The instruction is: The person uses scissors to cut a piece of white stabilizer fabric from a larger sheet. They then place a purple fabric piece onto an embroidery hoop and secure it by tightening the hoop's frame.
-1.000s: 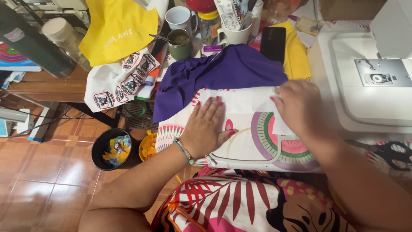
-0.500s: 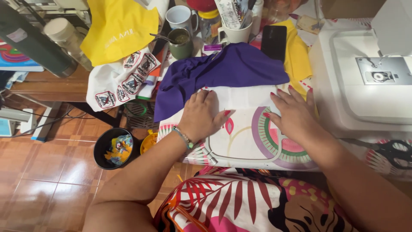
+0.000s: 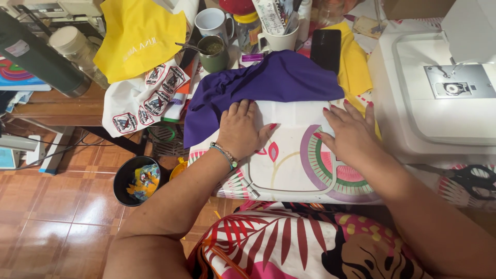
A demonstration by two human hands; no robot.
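1. A white sewing machine (image 3: 439,88) stands at right, black scissors (image 3: 473,178) near it.
2. Far on the desk (image 3: 57,106): a yellow cloth (image 3: 137,39), a white mug (image 3: 213,21), a green cup (image 3: 213,51), a black phone (image 3: 324,49).
3. A black bin of scraps (image 3: 137,180) sits on the tiled floor (image 3: 46,222) at left.

free: white patterned cloth (image 3: 289,165) between hands | blocked: mugs (image 3: 214,51) behind, sewing machine (image 3: 439,93) right

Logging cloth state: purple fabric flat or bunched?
Bunched: the purple fabric shows folds and creases, its left end hanging over the table edge.
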